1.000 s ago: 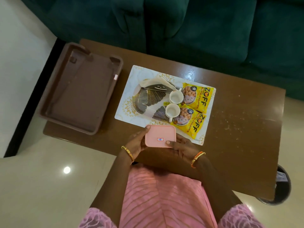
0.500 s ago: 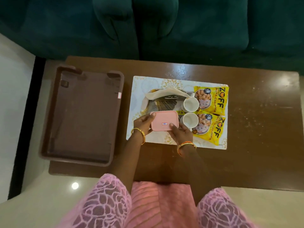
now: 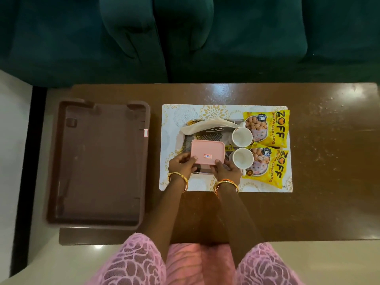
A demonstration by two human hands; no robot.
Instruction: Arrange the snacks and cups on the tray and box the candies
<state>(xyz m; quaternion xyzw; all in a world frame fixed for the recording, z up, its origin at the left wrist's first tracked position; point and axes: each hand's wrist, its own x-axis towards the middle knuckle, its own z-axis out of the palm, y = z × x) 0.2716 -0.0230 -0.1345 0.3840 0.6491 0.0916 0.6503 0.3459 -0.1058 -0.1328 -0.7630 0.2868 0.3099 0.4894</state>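
Note:
A closed pink box [image 3: 207, 152] with a small label sits over the near left part of a dark patterned tray [image 3: 207, 135]. My left hand [image 3: 181, 166] grips its near left corner and my right hand [image 3: 226, 171] grips its near right edge. Two white cups [image 3: 242, 136] [image 3: 243, 158] stand on the tray's right side. Two yellow soya chunk packets [image 3: 267, 128] [image 3: 265, 167] lie to the right of the cups. A beige cloth [image 3: 207, 124] is draped along the tray's far edge. No candies are visible.
The tray rests on a white and gold placemat [image 3: 216, 110] on a brown wooden table [image 3: 329, 161]. A large empty brown plastic crate [image 3: 98, 165] stands at the left end of the table. A dark green sofa [image 3: 185, 38] runs behind the table.
Both hands have carried the pink box from the table's near edge forward onto the tray. The camera has shifted to look more squarely down on the table.

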